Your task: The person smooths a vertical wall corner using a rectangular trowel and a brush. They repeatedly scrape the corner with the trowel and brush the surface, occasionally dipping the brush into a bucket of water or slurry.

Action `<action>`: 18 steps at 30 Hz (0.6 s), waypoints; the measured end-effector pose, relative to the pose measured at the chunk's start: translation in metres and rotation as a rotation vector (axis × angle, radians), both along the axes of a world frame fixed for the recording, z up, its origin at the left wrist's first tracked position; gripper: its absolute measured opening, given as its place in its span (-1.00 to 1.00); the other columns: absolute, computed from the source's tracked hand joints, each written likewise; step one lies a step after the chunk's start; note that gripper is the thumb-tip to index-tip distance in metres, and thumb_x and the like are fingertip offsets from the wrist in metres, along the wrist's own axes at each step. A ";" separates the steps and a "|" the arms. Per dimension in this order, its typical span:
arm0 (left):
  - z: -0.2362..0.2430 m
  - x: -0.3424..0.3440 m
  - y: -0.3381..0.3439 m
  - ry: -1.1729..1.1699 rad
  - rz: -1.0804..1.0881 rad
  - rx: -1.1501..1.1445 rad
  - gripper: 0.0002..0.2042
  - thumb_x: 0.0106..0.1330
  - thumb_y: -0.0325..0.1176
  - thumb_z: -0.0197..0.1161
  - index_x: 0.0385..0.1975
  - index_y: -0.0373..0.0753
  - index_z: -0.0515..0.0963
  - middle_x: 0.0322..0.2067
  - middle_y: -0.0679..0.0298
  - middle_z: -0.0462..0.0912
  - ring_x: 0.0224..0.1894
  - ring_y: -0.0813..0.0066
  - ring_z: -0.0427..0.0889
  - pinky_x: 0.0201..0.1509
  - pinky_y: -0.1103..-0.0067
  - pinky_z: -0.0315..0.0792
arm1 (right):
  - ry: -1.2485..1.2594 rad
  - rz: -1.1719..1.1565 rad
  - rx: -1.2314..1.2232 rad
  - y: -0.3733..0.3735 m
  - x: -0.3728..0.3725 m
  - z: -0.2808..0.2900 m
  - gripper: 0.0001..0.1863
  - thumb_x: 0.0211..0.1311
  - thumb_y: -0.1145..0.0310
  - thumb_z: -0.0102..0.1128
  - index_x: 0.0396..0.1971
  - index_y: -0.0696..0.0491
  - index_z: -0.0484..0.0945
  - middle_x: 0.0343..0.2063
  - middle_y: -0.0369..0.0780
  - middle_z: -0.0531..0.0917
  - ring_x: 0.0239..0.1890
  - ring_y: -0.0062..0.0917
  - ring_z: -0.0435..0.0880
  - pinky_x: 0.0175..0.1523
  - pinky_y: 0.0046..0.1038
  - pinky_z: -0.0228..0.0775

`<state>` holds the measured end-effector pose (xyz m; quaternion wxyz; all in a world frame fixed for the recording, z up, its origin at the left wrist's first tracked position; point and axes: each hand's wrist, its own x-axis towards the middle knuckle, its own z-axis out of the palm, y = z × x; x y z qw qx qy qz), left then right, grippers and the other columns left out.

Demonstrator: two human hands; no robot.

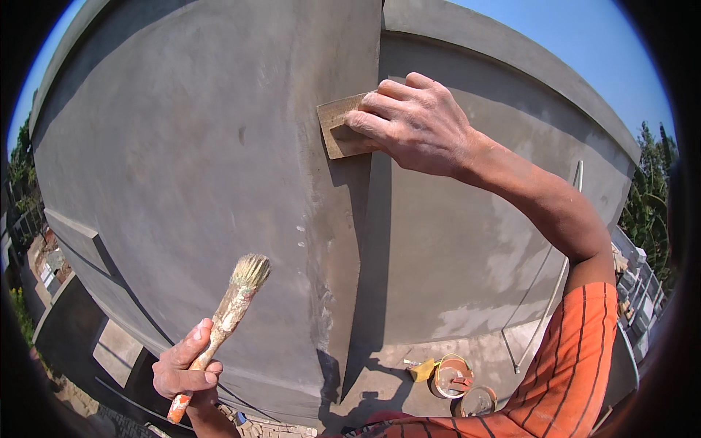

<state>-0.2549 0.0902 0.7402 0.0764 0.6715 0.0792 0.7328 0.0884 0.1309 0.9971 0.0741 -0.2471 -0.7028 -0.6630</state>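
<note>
My right hand (412,120) is closed round the handle of a flat plastering float (336,120). Its blade rests against the grey plastered wall (219,146), close to the wall's outer corner. Down at the lower left, my left hand (186,369) grips a paintbrush (232,306) by its handle, bristles up. Old paint and plaster crust the brush, and its handle end is orange. The brush appears to be apart from the wall. Rougher, patchy plaster shows along the corner strip below the float.
A recessed grey wall (453,241) stands behind the corner. On the floor below are a bucket (453,376) with a red-handled tool in it, a second bucket (479,401) and a yellow sponge-like block (421,370). A thin pipe (537,321) runs along the right wall.
</note>
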 end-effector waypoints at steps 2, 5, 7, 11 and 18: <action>-0.002 0.001 -0.004 -0.020 -0.009 -0.031 -0.82 0.06 -0.51 0.44 -0.57 -0.16 0.52 -0.12 -0.11 0.65 -0.01 0.06 0.64 0.10 0.27 0.53 | 0.131 0.005 -0.070 0.006 -0.012 0.046 -0.73 0.19 0.28 0.21 -0.12 0.00 0.56 -0.23 -0.23 0.63 -0.14 -0.42 0.60 -0.13 -0.35 0.47; -0.005 0.009 -0.004 -0.058 -0.046 -0.051 -0.82 0.04 -0.51 0.45 -0.59 -0.17 0.52 -0.12 -0.10 0.65 0.00 0.06 0.64 0.10 0.26 0.53 | 0.371 0.110 -0.122 0.026 -0.013 0.122 -0.68 0.24 0.27 0.11 -0.08 0.12 0.53 -0.13 -0.04 0.62 -0.02 -0.19 0.59 0.02 -0.19 0.46; -0.009 0.005 -0.010 -0.055 -0.029 -0.078 -0.81 0.03 -0.50 0.46 -0.60 -0.17 0.52 -0.12 -0.09 0.65 0.00 0.06 0.64 0.10 0.26 0.53 | 0.518 0.147 -0.174 0.040 -0.019 0.162 -0.70 0.21 0.25 0.16 -0.12 0.08 0.55 -0.17 -0.10 0.63 -0.06 -0.27 0.61 -0.02 -0.24 0.47; -0.013 0.000 -0.016 -0.063 -0.026 -0.086 -0.82 0.03 -0.49 0.46 -0.59 -0.16 0.53 -0.12 -0.09 0.65 -0.01 0.05 0.65 0.10 0.25 0.53 | 0.602 0.106 -0.172 0.023 -0.025 0.176 -0.74 0.13 0.22 0.26 -0.21 0.01 0.59 -0.26 -0.22 0.66 -0.12 -0.41 0.64 -0.09 -0.36 0.48; -0.007 -0.005 -0.016 -0.084 -0.016 -0.045 -0.82 0.02 -0.48 0.48 -0.59 -0.16 0.54 -0.14 -0.18 0.64 -0.03 0.02 0.66 0.08 0.25 0.54 | 0.063 -0.056 -0.278 0.003 -0.014 -0.058 -0.76 0.09 0.17 0.34 -0.30 -0.07 0.56 -0.39 -0.38 0.66 -0.31 -0.56 0.64 -0.29 -0.45 0.40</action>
